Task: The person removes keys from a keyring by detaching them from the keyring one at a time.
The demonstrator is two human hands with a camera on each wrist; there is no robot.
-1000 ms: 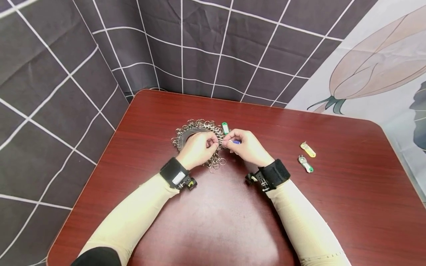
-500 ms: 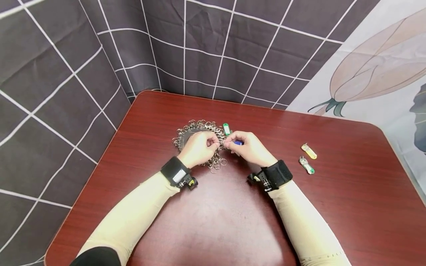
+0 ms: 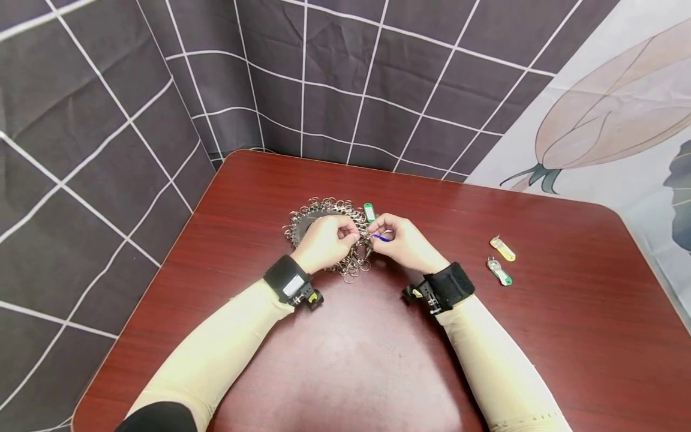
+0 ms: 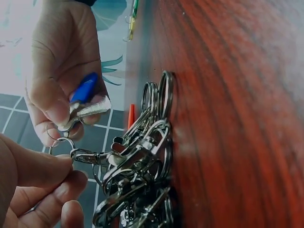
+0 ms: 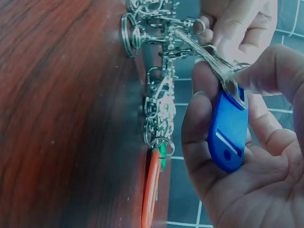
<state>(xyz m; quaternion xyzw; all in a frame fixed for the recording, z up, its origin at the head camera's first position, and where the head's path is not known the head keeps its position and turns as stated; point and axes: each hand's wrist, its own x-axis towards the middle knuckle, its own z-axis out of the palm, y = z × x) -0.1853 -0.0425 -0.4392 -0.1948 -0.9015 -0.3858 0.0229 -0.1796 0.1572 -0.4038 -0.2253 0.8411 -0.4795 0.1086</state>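
Nearest the person, two cream sleeves point(image 3: 227, 342) run up the red-brown table point(image 3: 540, 336) to wrists in black straps, and the hands meet at about 12 o'clock from the body, over the middle of the far half of the table. The left hand point(image 3: 326, 242) has thumb and forefinger curled tight on a small split ring point(image 4: 61, 142), whose clasp trails into the heap of rings point(image 3: 330, 237) lying on the table beneath it. Touching it at 3 o'clock, the right hand point(image 3: 406, 243) pinches a key point(image 5: 211, 64) with a blue tag point(image 5: 228, 130) between thumb and curled fingers, the key's tip at the split ring. A green tag point(image 3: 369, 211) lies just past the hands at 12 o'clock. Well off at 3 o'clock lie a green-tagged key point(image 3: 499, 271) and, just beyond it, a yellow tag point(image 3: 502, 248). A checked cloth point(image 3: 162, 90) hangs behind.
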